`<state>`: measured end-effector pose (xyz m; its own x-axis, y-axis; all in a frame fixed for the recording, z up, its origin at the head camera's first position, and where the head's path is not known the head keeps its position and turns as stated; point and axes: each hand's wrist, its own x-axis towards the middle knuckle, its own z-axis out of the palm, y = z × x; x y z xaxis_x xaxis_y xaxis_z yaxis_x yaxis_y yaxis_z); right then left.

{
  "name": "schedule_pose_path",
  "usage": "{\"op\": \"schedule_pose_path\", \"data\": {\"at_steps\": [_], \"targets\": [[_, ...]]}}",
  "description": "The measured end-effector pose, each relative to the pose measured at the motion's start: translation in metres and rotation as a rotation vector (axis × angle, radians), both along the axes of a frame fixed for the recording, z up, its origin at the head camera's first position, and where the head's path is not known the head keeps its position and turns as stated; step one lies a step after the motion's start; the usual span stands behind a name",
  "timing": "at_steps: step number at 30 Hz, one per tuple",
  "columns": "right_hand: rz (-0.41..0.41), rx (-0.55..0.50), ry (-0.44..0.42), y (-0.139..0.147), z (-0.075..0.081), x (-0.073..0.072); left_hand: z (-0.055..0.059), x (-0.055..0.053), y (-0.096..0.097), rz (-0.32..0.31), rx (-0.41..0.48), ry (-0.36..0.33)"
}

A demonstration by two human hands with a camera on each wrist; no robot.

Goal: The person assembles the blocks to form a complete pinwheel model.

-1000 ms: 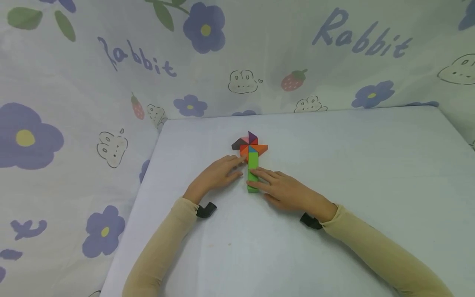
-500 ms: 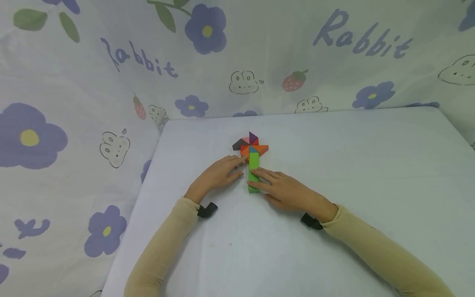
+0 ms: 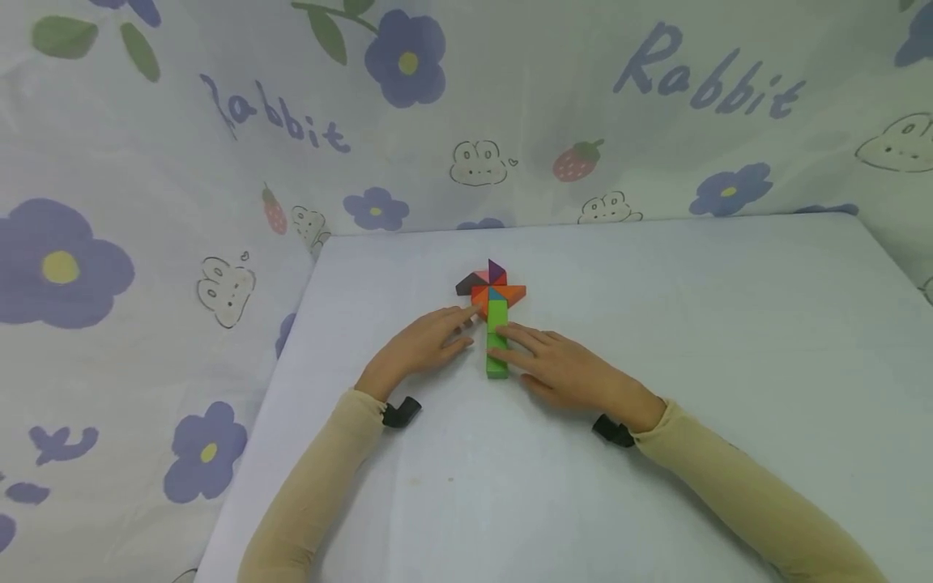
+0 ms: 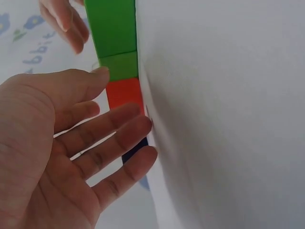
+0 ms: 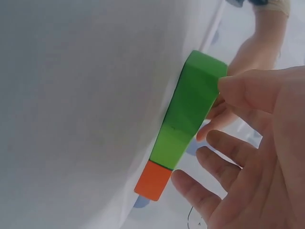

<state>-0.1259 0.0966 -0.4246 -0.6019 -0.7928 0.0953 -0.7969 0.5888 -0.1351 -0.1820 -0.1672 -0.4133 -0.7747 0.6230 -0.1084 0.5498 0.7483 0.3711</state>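
Note:
Two green blocks lie end to end in a straight line on the white table, pointing at a pinwheel of coloured blocks. The pinwheel has an orange block, a dark grey block, a purple triangle and a blue triangle. My left hand is beside its near left side, fingers extended and relaxed, nothing held. In the left wrist view its thumb tip overlaps the green block's edge. My right hand is at the right of the green blocks, its spread fingertips overlapping their top in the head view.
A white cloth covers the table. Behind and to the left hangs a patterned curtain with flowers, rabbits and strawberries. A black wrist mount sits under the left wrist, another black mount under the right.
My right fingers have drawn slightly to the right, uncovering more of the green blocks. My left hand has eased a little to the left. The blocks keep the same arrangement.

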Motion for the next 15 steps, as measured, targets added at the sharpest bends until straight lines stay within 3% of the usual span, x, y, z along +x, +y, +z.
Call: {"op": "schedule_pose_path", "data": {"at_steps": [15], "targets": [[0.012, 0.0, 0.002, 0.0049, -0.001, -0.002, -0.0098, -0.0058, -0.0003, 0.013, 0.022, 0.002]]}}
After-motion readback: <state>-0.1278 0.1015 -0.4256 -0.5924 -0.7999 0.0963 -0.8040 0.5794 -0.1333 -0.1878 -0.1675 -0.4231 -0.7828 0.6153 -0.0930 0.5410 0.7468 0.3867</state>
